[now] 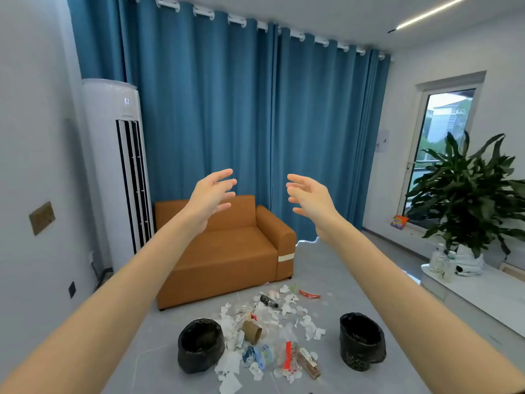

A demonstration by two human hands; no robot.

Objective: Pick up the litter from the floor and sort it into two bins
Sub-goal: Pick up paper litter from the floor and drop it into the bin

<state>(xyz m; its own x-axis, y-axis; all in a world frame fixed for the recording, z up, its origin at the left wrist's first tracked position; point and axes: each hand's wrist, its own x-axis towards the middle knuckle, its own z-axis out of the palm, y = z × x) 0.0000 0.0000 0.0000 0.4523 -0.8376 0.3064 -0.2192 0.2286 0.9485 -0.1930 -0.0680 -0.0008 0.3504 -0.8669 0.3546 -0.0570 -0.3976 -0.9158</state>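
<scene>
Step status: sorting not started, judging by the layout. Left hand (211, 194) and right hand (308, 199) are both raised in front of the view, palms facing each other, fingers spread and relaxed. Neither holds anything, and both are well above the floor (326, 268), far from the pile.

The litter (270, 331) lies in one loose pile mid-floor, in front of the sofa (227, 251) and between two black-bagged bins. The left bin (187, 356) touches the pile's left fringe. The right bin (360, 354) stands just clear of the right fringe. The liners are dark, so their contents cannot be told.

Pile mix:
- white tissue scraps (228, 365), most of it
- cardboard tube (252, 332), centre-left
- small dark bottle (268, 301), far side
- red wrapper (309, 294), far right
- flat brown box (309, 362), near right

Likely next move: drop both hands to the floor and take a rigid item first, the tube or the bottle. Pick a category and release it over the matching bin. The tissue probably needs fingertip pinches; it is light and may scatter.

Room to move:
- The near edge of the pile is open floor, and so is the strip right of it up to the low white unit (483, 297).
- The sofa closes off the far left side.
- The air conditioner (119, 166) stands against the left wall and the plant (468, 189) in the far right corner, both well clear.
- The bins look light with soft rims, so a forearm could easily knock them.
</scene>
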